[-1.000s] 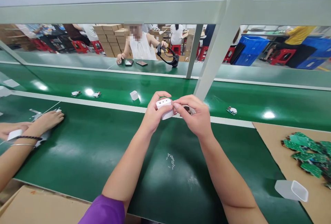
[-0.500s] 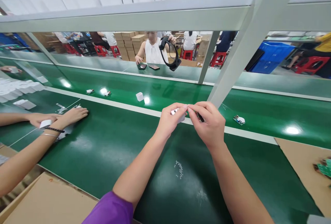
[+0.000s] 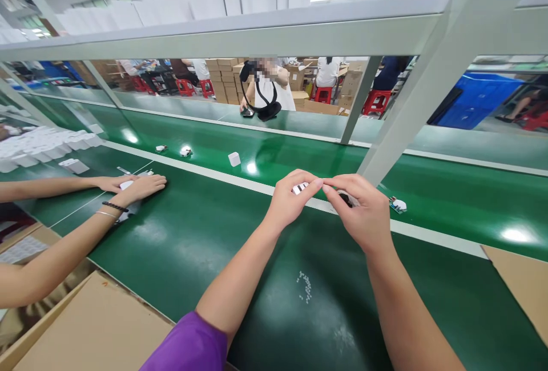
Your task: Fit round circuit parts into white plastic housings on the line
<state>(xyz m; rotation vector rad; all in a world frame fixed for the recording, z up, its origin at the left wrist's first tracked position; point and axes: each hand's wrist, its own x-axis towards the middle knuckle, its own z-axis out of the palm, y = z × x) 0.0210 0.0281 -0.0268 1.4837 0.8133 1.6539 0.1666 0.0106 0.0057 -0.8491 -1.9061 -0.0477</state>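
While a co-worker's two hands (image 3: 137,184) rest flat on the green conveyor belt (image 3: 205,234) far to the left of the white post (image 3: 411,114), beside a spread of small white plastic housings (image 3: 38,151), the person's own work sits just left of that post's foot. Nearer the post, the left hand (image 3: 291,200) is curled closed around a small white plastic charger block (image 3: 300,188), of which only the top face with dark slots shows between thumb and forefinger. It is held above the belt, not resting on it. A scatter of tiny white beads (image 3: 305,286) lies on the belt below the forearms. Touching fingertip to fingertip with the left, the right hand (image 3: 363,211) pinches at the block's edge while a small dark object, too hidden to identify, is tucked in its palm. Just right of the post's foot lies a small circuit board with a white part (image 3: 398,205); a brown cardboard sheet (image 3: 520,279) covers the belt's far right corner.

The block looks light, rigid and smooth-sided, so likely a little slippery; a hold across its two broad flat faces, clear of the slotted end, seems safest.
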